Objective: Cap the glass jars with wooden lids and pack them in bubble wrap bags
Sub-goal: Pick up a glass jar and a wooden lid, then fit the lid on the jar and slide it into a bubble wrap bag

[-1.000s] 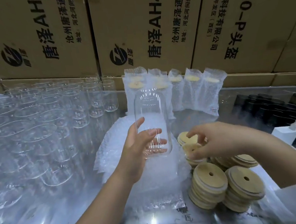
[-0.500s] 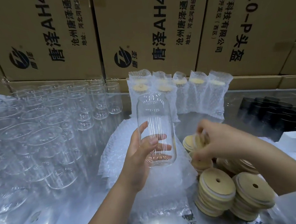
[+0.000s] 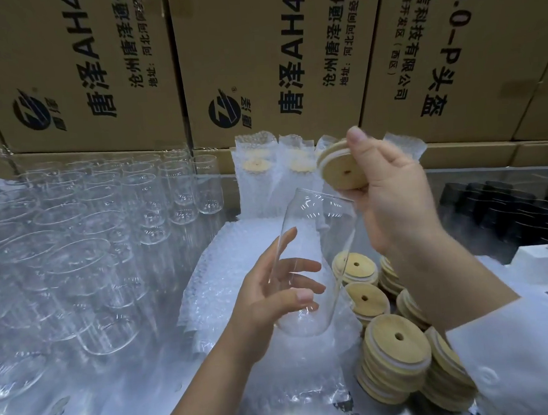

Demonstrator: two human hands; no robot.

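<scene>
The left grip (image 3: pixel 272 299) wraps a clear jar (image 3: pixel 315 262), tilted with its mouth up and right. Left of the jar stand rows of empty glasses (image 3: pixel 83 240); under it lie bubble bags (image 3: pixel 225 275). Just above its mouth, the right grip (image 3: pixel 391 192) pinches a lid (image 3: pixel 341 170); lid stacks (image 3: pixel 393 357) sit right of its base.

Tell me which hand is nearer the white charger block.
Right. The right hand holds a wooden lid above and left of the charger; the left hand grips the glass jar farther left.
</scene>
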